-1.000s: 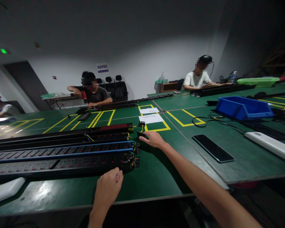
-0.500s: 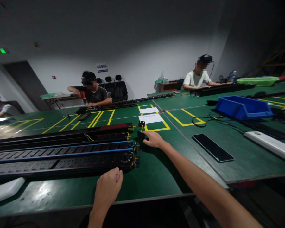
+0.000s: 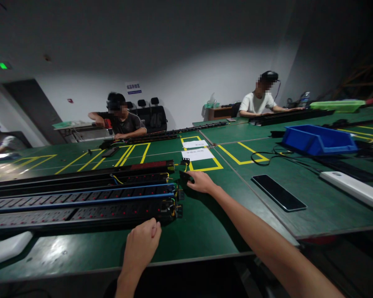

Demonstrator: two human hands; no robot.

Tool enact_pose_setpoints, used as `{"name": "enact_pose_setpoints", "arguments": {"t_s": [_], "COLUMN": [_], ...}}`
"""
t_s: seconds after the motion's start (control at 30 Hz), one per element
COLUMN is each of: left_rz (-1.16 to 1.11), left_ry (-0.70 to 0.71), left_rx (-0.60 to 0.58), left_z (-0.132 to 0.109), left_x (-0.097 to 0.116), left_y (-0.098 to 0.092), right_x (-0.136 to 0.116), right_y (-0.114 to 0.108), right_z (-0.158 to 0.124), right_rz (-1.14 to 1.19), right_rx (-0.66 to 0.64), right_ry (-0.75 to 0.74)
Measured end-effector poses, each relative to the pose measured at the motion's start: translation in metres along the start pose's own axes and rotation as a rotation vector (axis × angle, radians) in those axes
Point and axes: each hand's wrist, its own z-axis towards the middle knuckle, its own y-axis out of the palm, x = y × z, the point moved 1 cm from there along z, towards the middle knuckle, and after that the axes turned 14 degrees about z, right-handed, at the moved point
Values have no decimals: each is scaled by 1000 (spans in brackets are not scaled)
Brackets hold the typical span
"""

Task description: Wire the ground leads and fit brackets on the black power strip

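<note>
My right hand [image 3: 199, 182] pinches a small flat black piece [image 3: 184, 177] just off the ends of the long strips. In front of the strips, near the table's front edge, my left hand [image 3: 145, 238] is curled into a fist; nothing shows in it, though its palm side is hidden. To the left lie several long black power strips [image 3: 112, 211] side by side, one with blue edges [image 3: 143, 189]. Short yellow and green wires and black connectors [image 3: 179, 210] stick out of their right ends. Another black connector [image 3: 185, 160] sits beyond my right hand.
On the green table [image 3: 217, 231] are a phone [image 3: 278, 193], a white power bank [image 3: 352, 189] with a cable, a blue bin [image 3: 318, 140] and paper labels [image 3: 198, 155]. Another white device [image 3: 9, 248] lies front left. Two people [image 3: 127, 120] work across the table; another sits far left.
</note>
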Motion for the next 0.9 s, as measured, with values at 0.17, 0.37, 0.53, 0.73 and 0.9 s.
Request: {"name": "enact_pose_setpoints", "arguments": {"t_s": [0.17,0.37,0.53,0.73,0.9], "left_rz": [-7,-8,-11,-14,-8], "left_ry": [1,-14,-11,-4,-3], "left_rx": [-7,-41,-39,-23,-9], "left_z": [-1,1,1,0,1], "left_x": [0,2,1,-1,0], "left_y": [-1,-3,-2,1,1], "right_x": [1,3,5,6,5], "right_y": [1,3,4,5,4], "right_z": [0,2,2,1,1], "right_rz": [-9,-31,-1,21,13], "right_rx": [4,8,27,42,31], "right_ry": [-10,-5,-18,-37,-23]}}
